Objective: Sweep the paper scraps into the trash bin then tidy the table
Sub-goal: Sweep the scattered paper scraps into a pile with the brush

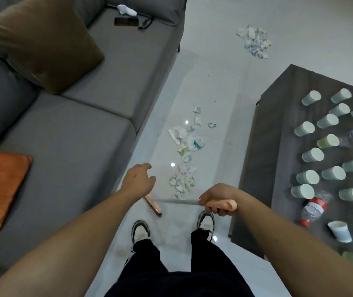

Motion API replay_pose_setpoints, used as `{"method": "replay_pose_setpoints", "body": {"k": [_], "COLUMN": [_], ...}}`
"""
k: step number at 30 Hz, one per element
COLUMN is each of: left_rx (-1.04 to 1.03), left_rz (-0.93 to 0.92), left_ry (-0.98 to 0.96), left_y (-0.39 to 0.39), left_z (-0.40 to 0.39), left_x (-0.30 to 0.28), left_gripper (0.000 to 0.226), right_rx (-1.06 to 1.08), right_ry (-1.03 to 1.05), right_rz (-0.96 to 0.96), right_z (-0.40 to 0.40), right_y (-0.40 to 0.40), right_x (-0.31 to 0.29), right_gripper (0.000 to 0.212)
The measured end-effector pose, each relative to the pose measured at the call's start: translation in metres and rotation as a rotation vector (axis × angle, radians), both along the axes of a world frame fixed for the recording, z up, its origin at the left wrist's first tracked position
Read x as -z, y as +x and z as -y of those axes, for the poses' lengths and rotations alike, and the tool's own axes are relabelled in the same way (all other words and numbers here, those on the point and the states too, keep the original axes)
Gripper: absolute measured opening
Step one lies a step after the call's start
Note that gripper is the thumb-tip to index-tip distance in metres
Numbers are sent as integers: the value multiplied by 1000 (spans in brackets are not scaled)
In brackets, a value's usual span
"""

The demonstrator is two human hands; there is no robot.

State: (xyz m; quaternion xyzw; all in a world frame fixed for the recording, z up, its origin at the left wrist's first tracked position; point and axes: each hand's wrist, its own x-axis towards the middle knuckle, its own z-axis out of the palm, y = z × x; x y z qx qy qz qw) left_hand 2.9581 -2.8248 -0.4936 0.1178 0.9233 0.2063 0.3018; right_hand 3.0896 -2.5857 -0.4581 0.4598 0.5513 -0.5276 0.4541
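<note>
- Head view looked down at a tiled floor point(214, 71) between a grey sofa point(85, 125) and a dark counter point(267, 146).
- The right hand point(218, 200) was clamped round the pink grip of a broom point(178, 202), whose head lay on the floor just in front of the shoes.
- The left hand point(138, 181) hung free, fingers loosely curled, holding nothing.
- Paper scraps point(185, 155) trailed along the floor ahead of the broom; a second pile point(254, 41) lay farther off.
- Upturned paper cups point(313, 155) and plastic bottles point(313, 209) covered the counter.
</note>
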Motion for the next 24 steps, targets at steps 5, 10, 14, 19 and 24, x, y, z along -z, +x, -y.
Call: {"method": "replay_pose_setpoints", "body": {"k": [5, 10, 14, 19, 24], "left_rx": [-56, -75, -28, -18, -43], "left_rz": [-38, -37, -73, -65, -81], "left_ry": [-78, -105, -59, -76, -109], "left_y": [21, 42, 44, 26, 0], "left_z": [-56, -129, -176, -201, -204], "left_x": [-3, -11, -20, -28, -26], "left_gripper": [50, 49, 50, 49, 50], "right_rx": [-162, -93, -89, -226, -166], "right_ry": [94, 215, 282, 419, 345], "right_rz": [2, -122, -212, -351, -378], "right_z": [-81, -157, -187, -211, -227], "right_y": [17, 20, 6, -16, -49], "right_x": [10, 15, 26, 27, 8], "right_gripper": [23, 13, 12, 10, 17]}}
